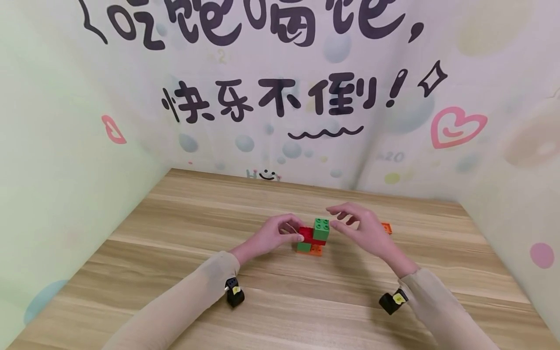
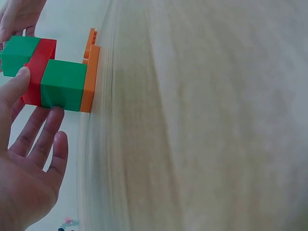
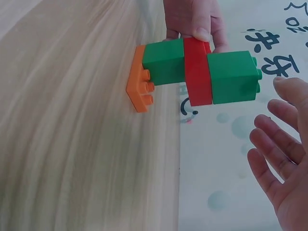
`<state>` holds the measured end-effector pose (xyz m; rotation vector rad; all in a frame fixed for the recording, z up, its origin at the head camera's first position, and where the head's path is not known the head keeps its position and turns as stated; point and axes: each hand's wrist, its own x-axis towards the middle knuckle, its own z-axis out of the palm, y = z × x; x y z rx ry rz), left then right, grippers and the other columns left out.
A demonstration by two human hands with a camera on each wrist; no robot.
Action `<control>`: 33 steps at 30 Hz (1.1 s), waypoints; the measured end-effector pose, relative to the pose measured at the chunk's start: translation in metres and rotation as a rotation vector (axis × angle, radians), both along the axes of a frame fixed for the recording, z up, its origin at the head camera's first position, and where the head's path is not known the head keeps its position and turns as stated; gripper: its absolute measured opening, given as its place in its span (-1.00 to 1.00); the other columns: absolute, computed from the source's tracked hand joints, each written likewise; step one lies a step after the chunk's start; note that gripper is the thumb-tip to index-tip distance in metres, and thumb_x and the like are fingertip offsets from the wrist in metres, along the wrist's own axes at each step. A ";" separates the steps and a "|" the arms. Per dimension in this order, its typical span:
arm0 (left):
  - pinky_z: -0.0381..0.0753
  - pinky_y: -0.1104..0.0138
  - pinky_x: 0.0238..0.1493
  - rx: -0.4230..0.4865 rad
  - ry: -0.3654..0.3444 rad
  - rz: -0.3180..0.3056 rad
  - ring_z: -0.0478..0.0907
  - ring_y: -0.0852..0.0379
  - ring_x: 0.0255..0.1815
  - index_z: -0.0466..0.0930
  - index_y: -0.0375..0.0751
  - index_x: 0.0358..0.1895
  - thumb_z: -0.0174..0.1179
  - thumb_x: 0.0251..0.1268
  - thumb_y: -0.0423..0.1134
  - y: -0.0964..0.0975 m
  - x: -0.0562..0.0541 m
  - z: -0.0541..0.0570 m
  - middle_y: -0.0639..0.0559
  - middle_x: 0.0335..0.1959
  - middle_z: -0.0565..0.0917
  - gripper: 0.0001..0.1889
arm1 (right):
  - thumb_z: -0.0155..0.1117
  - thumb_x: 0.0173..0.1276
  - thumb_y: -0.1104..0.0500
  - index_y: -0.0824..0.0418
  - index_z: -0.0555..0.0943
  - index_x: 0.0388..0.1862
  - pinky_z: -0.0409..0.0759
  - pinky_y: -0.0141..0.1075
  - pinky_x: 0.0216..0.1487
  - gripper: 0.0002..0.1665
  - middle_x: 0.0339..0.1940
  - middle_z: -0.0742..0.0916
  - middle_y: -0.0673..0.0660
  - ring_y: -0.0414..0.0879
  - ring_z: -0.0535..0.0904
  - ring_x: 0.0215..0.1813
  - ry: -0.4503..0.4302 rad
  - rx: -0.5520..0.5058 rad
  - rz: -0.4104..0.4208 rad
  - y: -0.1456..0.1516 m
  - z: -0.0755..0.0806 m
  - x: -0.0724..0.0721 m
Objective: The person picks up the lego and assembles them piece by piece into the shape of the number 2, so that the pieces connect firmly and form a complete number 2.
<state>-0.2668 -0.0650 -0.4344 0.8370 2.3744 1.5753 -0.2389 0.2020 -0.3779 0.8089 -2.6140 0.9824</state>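
Brick stack (image 1: pixel 308 236) upright on bench (image 1: pixel 280 301), well in from left and right edges. Left hand (image 1: pixel 276 234) pinching red brick (image 3: pixel 197 77); left wrist view adds thumb on its side. Right hand (image 1: pixel 366 230) holding nothing, fingers relaxed; right wrist view shows gap to upper green brick (image 3: pixel 233 78). Head view: orange brick (image 1: pixel 387 227) part-hidden behind right hand.

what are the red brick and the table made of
Red rectangular plastic-looking brick: probably hard plastic, smooth satin finish, given even colour and crisp edges. Light-brown flat wood-grain tabletop: wood or laminate, low sheen; its streaks fit both.
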 end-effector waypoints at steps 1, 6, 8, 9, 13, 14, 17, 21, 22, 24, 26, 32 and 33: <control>0.63 0.34 -0.04 0.002 0.000 -0.001 0.63 0.14 -0.11 0.63 -0.11 0.04 0.34 0.26 -0.22 0.000 0.000 0.000 -0.05 -0.05 0.72 -0.70 | 0.38 0.33 0.11 0.05 0.65 0.12 0.65 -0.36 -0.13 -0.63 0.04 0.75 0.00 -0.12 0.65 -0.05 0.005 0.000 -0.003 0.002 0.001 0.000; 0.63 0.36 -0.06 0.006 -0.007 0.000 0.64 0.14 -0.12 0.63 -0.11 0.04 0.35 0.26 -0.22 0.000 0.000 -0.001 -0.05 -0.06 0.72 -0.70 | 0.39 0.32 0.16 0.10 0.65 0.12 0.65 -0.37 -0.14 -0.62 0.04 0.76 0.06 0.00 0.68 -0.03 0.043 -0.009 -0.011 0.012 0.003 -0.005; 0.63 0.37 -0.06 0.008 -0.012 -0.001 0.64 0.13 -0.12 0.63 -0.11 0.05 0.35 0.26 -0.22 0.000 0.000 -0.001 -0.05 -0.06 0.72 -0.70 | 0.39 0.32 0.17 0.11 0.65 0.12 0.64 -0.39 -0.15 -0.62 0.04 0.76 0.08 -0.01 0.67 -0.04 0.057 -0.014 -0.019 0.016 0.004 -0.006; 0.63 0.37 -0.06 0.009 -0.014 -0.002 0.64 0.13 -0.12 0.63 -0.10 0.05 0.35 0.26 -0.22 0.000 0.000 -0.001 -0.05 -0.06 0.72 -0.70 | 0.39 0.31 0.18 0.12 0.65 0.12 0.64 -0.39 -0.15 -0.62 0.04 0.76 0.08 -0.01 0.67 -0.04 0.065 -0.016 -0.024 0.018 0.004 -0.006; 0.63 0.37 -0.06 0.011 -0.020 -0.003 0.64 0.13 -0.12 0.63 -0.10 0.05 0.34 0.26 -0.22 0.000 0.001 -0.001 -0.06 -0.05 0.72 -0.70 | 0.38 0.33 0.18 0.14 0.64 0.14 0.61 -0.41 -0.15 -0.61 0.03 0.76 0.09 -0.02 0.65 -0.04 0.075 -0.013 -0.050 0.026 0.007 -0.008; 0.63 0.37 -0.06 0.012 -0.021 -0.002 0.65 0.13 -0.12 0.63 -0.10 0.05 0.34 0.26 -0.22 0.000 0.001 -0.001 -0.06 -0.05 0.72 -0.70 | 0.37 0.33 0.18 0.15 0.64 0.15 0.61 -0.40 -0.15 -0.60 0.02 0.76 0.09 -0.02 0.64 -0.04 0.077 -0.009 -0.055 0.028 0.008 -0.008; 0.63 0.37 -0.07 0.012 -0.020 -0.001 0.65 0.13 -0.12 0.63 -0.11 0.05 0.34 0.27 -0.22 0.000 0.001 0.000 -0.07 -0.05 0.72 -0.70 | 0.36 0.35 0.16 0.15 0.63 0.16 0.61 -0.41 -0.15 -0.60 0.00 0.76 0.08 -0.02 0.63 -0.04 0.074 -0.005 -0.071 0.034 0.009 -0.009; 0.63 0.37 -0.08 0.009 -0.021 0.002 0.65 0.13 -0.12 0.63 -0.11 0.05 0.34 0.27 -0.22 0.000 0.001 -0.001 -0.07 -0.05 0.72 -0.70 | 0.36 0.35 0.15 0.14 0.64 0.15 0.59 -0.46 -0.15 -0.61 0.01 0.75 0.05 -0.22 0.59 -0.06 0.084 -0.002 -0.086 0.042 0.009 -0.010; 0.63 0.37 -0.08 0.007 -0.021 0.002 0.64 0.13 -0.12 0.63 -0.10 0.06 0.34 0.27 -0.22 0.000 0.001 -0.001 -0.06 -0.05 0.72 -0.70 | 0.36 0.35 0.15 0.14 0.64 0.15 0.58 -0.48 -0.14 -0.61 0.02 0.75 0.05 -0.29 0.58 -0.06 0.086 -0.001 -0.089 0.044 0.009 -0.010; 0.63 0.37 -0.09 0.004 -0.021 0.006 0.64 0.13 -0.12 0.62 -0.09 0.05 0.34 0.27 -0.22 0.000 0.002 0.000 -0.06 -0.05 0.72 -0.70 | 0.36 0.35 0.15 0.14 0.64 0.14 0.57 -0.49 -0.15 -0.62 0.03 0.75 0.05 -0.37 0.55 -0.07 0.093 0.002 -0.094 0.048 0.008 -0.012; 0.64 0.37 -0.09 0.002 -0.022 0.009 0.64 0.13 -0.13 0.62 -0.08 0.05 0.34 0.26 -0.22 0.000 0.002 0.000 -0.05 -0.06 0.72 -0.70 | 0.35 0.36 0.15 0.14 0.64 0.15 0.57 -0.49 -0.15 -0.62 0.03 0.75 0.06 -0.35 0.55 -0.07 0.097 0.009 -0.098 0.052 0.007 -0.013; 0.66 0.35 -0.08 0.000 -0.041 0.014 0.64 0.12 -0.12 0.62 -0.07 0.06 0.35 0.26 -0.23 0.000 0.002 0.000 -0.06 -0.06 0.71 -0.69 | 0.32 0.39 0.13 0.14 0.62 0.18 0.56 -0.50 -0.15 -0.61 0.04 0.74 0.10 -0.12 0.57 -0.06 0.092 0.038 -0.113 0.063 0.003 -0.014; 0.66 0.34 -0.07 -0.001 -0.041 0.014 0.64 0.11 -0.12 0.62 -0.07 0.06 0.35 0.26 -0.22 0.000 0.002 0.000 -0.05 -0.05 0.71 -0.69 | 0.32 0.39 0.13 0.13 0.62 0.18 0.56 -0.51 -0.15 -0.61 0.04 0.74 0.10 -0.13 0.57 -0.06 0.092 0.041 -0.117 0.065 0.003 -0.015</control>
